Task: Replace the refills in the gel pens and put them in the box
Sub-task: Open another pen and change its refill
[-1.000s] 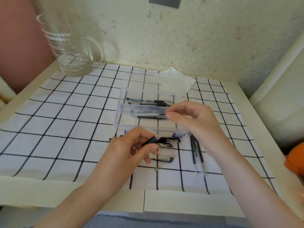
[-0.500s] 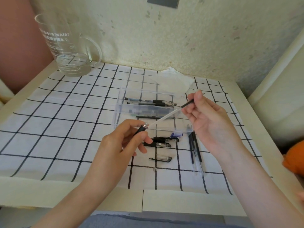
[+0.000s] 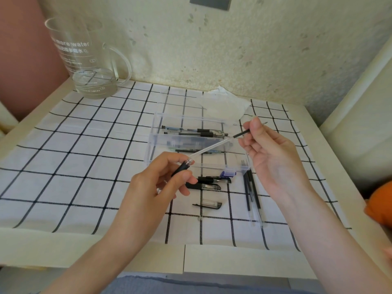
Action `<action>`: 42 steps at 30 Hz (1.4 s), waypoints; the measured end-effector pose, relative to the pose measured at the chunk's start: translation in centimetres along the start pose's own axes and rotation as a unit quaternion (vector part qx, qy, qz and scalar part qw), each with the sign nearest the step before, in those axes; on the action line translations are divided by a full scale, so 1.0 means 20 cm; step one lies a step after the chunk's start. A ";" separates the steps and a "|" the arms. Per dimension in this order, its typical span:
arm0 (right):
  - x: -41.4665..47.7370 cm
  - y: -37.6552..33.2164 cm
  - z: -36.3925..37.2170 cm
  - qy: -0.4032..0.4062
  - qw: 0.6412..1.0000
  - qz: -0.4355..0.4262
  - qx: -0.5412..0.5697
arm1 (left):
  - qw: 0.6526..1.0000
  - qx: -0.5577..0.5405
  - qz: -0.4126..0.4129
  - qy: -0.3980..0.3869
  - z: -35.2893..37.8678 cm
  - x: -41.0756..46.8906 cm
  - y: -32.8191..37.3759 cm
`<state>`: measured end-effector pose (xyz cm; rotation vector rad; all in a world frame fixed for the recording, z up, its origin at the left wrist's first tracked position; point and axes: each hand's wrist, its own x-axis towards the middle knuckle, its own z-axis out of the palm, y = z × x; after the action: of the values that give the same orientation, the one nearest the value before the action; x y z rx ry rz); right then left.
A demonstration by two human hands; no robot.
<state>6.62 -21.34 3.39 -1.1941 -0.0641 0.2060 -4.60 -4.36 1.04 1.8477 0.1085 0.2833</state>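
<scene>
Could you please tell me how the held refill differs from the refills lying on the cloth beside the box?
The held refill is slanted in the air, pinched by the right hand, its far end at the barrel in the left hand; the loose refills lie flat on the cloth. The held refill looks mostly clear; the loose refills look dark along much of their length. Both are thin, straight tubes.

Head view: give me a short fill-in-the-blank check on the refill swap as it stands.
The left hand grips a ___ pen barrel, and the right hand pinches the refill running up from it.
The clear box holding pens stands ___.
Spare refills lie on the checked cloth to the ___ of the loose pen parts.
Missing: black; open; right.
</scene>
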 end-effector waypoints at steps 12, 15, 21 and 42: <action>0.00 0.00 0.00 0.003 0.999 -0.005 -0.037 | 1.000 -0.008 0.011 -0.014 0.00 0.01 -0.01; -0.01 -0.01 0.00 0.013 0.995 -0.034 -0.092 | 1.000 0.005 0.002 -0.014 -0.01 0.00 -0.01; -0.01 -0.03 0.00 0.016 0.982 -0.074 -0.174 | 0.999 0.030 -0.020 -0.008 -0.01 0.00 -0.02; -0.11 0.02 0.05 -0.258 0.850 0.022 -0.459 | 0.999 -0.019 -0.035 -0.004 0.00 0.00 0.01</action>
<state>4.22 -20.63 3.50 -2.0698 -0.6723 0.5778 -4.63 -4.34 1.19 1.8029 0.1604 0.2271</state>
